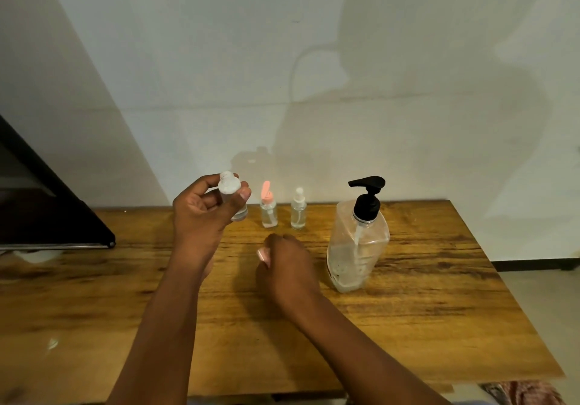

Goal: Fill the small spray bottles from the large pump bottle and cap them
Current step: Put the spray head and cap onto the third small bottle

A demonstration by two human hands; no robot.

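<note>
While the left hand (204,213) grips a small clear bottle (230,195) above the back of the wooden surface (408,326), the bottle stands nearly upright, its long axis vertical and its open white neck pointing up, slightly toward the camera. The fingers curl round its body. The right hand (287,266) hovers low over the surface, knuckles up, fingers curled; something pale shows at its fingertips, too blurred to identify. Two more small clear bottles stand upright behind: one with a pink flip cap (268,208), one with a clear sprayer top (298,210). To their right stands the large clear pump bottle (357,244), squarish, its black pump spout pointing left.
</note>
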